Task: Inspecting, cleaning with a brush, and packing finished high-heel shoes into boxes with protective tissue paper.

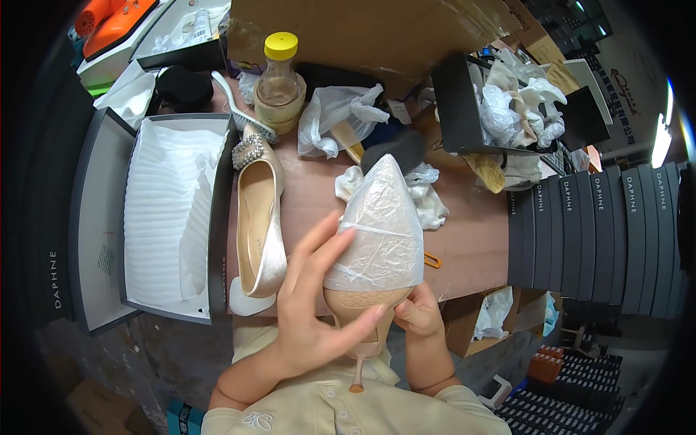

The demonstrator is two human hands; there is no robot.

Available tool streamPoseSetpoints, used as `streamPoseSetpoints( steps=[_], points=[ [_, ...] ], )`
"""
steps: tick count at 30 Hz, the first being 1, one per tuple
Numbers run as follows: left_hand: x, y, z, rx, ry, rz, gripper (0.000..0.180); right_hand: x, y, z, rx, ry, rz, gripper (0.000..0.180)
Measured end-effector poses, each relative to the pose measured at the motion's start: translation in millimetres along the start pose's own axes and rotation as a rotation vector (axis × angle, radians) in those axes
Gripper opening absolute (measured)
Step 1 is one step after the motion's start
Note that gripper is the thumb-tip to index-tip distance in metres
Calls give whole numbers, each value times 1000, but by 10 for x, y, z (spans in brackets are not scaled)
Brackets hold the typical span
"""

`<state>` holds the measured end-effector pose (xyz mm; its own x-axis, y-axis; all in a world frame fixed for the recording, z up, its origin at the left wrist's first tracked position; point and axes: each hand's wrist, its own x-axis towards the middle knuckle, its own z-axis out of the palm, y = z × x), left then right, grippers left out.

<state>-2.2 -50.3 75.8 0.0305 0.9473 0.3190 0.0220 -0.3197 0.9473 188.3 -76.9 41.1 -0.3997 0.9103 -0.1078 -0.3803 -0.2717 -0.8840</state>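
Observation:
A beige high-heeled shoe (360,304) is held sole-up in front of me, its pointed front wrapped in clear plastic film (382,225). My left hand (312,297) grips it from the left, fingers spread across the wrap and sole. From the lower right, my right hand (419,313) pinches the shoe near the heel. The thin heel points down toward my chest. The matching shoe (259,225), with a sparkling buckle at its toe, lies on the table beside an open shoe box (174,210) lined with white paper.
A yellow-capped bottle (279,72), a white brush (243,105), crumpled plastic bags (337,116) and tissue (424,196) lie on the brown table (471,239). A black box of paper wads (500,109) stands at the back right. Stacked dark shoe boxes (602,239) line the right.

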Motion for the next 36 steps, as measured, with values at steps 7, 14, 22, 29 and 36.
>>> streamPoseSetpoints(
  steps=[7,14,22,29,36],
  points=[
    [158,-157,32,-302,-49,-218,53,-17,-7,-60,-27,-29,51,74],
    [180,-163,73,-376,-19,-325,51,-82,82,-156,45,-64,90,79],
    [177,-199,65,-573,-39,-435,48,-107,212,-326,94,-93,33,74],
    [115,-355,78,-573,-29,-450,37,-98,264,-343,215,-27,57,70],
    [-4,-435,132,-540,-37,-396,39,-14,246,-420,209,-21,69,68]
  ],
)
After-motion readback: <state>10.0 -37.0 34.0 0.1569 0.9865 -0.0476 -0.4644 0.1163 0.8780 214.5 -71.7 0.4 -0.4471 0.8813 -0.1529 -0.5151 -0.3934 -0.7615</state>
